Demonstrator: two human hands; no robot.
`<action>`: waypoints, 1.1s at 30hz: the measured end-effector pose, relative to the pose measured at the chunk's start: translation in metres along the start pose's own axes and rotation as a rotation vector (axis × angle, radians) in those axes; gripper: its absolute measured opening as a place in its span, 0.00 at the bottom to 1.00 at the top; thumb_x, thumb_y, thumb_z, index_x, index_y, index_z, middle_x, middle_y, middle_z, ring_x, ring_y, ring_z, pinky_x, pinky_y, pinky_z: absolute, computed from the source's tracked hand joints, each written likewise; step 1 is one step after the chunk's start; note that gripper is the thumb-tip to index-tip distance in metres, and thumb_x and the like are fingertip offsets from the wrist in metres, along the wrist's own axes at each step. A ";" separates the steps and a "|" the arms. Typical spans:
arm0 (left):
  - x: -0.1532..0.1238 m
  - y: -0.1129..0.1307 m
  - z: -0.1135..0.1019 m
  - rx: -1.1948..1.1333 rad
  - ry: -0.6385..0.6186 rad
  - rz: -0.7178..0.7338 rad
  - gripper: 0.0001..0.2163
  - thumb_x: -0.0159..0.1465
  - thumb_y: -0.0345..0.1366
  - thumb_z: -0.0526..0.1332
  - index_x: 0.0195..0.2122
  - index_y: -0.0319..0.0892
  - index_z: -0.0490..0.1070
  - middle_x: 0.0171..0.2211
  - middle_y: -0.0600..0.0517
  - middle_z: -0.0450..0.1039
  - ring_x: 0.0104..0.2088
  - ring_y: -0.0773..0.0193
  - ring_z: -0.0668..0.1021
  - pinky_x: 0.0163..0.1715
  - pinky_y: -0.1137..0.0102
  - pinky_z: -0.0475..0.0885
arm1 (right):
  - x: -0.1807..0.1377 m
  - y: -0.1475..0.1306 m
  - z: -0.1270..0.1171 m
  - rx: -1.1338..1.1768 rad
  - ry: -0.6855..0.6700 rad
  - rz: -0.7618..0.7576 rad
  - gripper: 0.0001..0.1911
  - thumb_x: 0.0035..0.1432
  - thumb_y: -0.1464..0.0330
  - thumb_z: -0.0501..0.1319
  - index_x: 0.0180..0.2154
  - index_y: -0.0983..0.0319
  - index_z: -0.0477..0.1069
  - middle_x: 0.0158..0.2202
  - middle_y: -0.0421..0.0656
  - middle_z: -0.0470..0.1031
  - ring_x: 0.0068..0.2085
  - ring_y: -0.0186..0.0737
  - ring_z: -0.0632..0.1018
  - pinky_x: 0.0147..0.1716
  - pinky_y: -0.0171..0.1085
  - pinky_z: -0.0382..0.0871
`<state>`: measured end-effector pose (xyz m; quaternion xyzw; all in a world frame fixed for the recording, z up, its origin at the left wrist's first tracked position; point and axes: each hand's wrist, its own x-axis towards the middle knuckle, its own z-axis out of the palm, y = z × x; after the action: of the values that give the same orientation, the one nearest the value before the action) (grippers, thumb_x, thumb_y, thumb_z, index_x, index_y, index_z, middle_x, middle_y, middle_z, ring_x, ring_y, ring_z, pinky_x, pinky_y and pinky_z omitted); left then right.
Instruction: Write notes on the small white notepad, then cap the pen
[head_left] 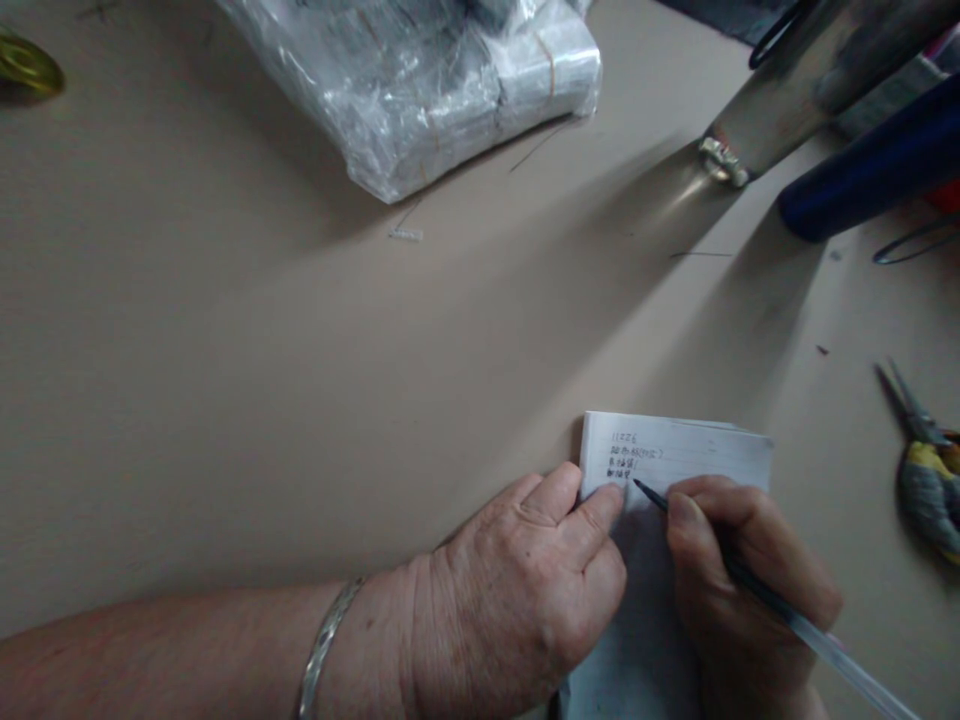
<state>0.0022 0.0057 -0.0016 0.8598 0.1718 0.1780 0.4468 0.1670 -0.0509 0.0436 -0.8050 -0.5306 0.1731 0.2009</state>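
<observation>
A white notepad (679,455) lies at the lower right, with several short handwritten lines near its top left corner. My left hand (536,585) has its fingers curled over the pad's left edge and presses it down on the table; a silver bangle circles this wrist. A pen (784,615) with a dark front part and a clear barrel is pinched in my right hand (742,580). Its tip touches the paper, or sits just above it, at the end of the lowest written line. Both hands cover the pad's lower part.
Clear plastic packs with rubber bands (450,90) lie at the top of the beige table (300,380). Pliers with yellow and grey handles (930,480) are at the right edge. Upper right stand a metallic cylinder (795,100) and a dark blue one (862,170). A yellow round object (30,65) is upper left.
</observation>
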 end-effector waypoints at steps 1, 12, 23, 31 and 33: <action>0.000 0.000 0.000 -0.003 0.000 0.004 0.04 0.61 0.28 0.55 0.33 0.36 0.68 0.50 0.37 0.68 0.41 0.56 0.68 0.37 0.61 0.71 | 0.000 0.000 0.000 0.007 -0.004 -0.006 0.07 0.55 0.72 0.61 0.26 0.62 0.66 0.26 0.37 0.71 0.26 0.29 0.71 0.27 0.31 0.63; -0.001 0.000 0.001 -0.032 -0.030 0.002 0.04 0.62 0.29 0.54 0.34 0.36 0.68 0.49 0.38 0.67 0.40 0.55 0.67 0.36 0.61 0.71 | 0.001 0.002 0.001 -0.005 0.005 -0.039 0.08 0.55 0.73 0.60 0.24 0.62 0.65 0.25 0.36 0.70 0.24 0.29 0.71 0.26 0.31 0.63; -0.001 0.000 0.002 -0.040 -0.023 0.001 0.05 0.63 0.28 0.53 0.33 0.36 0.67 0.48 0.38 0.68 0.40 0.54 0.67 0.35 0.60 0.71 | 0.000 0.002 0.000 0.004 -0.025 -0.051 0.07 0.55 0.74 0.61 0.26 0.63 0.65 0.26 0.36 0.71 0.26 0.28 0.71 0.27 0.30 0.64; -0.002 -0.001 0.003 -0.036 -0.016 0.012 0.06 0.63 0.28 0.51 0.33 0.36 0.67 0.49 0.39 0.68 0.41 0.52 0.67 0.36 0.60 0.71 | -0.002 0.003 0.000 0.073 0.060 -0.008 0.06 0.56 0.74 0.60 0.27 0.63 0.66 0.27 0.37 0.70 0.28 0.29 0.71 0.30 0.31 0.64; -0.001 -0.001 0.004 -0.034 -0.021 0.026 0.06 0.63 0.28 0.51 0.33 0.37 0.67 0.47 0.39 0.68 0.40 0.53 0.67 0.36 0.60 0.71 | -0.002 0.006 -0.002 0.053 0.072 0.001 0.05 0.56 0.73 0.60 0.28 0.63 0.67 0.27 0.37 0.71 0.29 0.29 0.72 0.31 0.30 0.65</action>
<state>0.0026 0.0028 -0.0051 0.8561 0.1527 0.1776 0.4607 0.1719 -0.0551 0.0427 -0.8053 -0.5180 0.1580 0.2412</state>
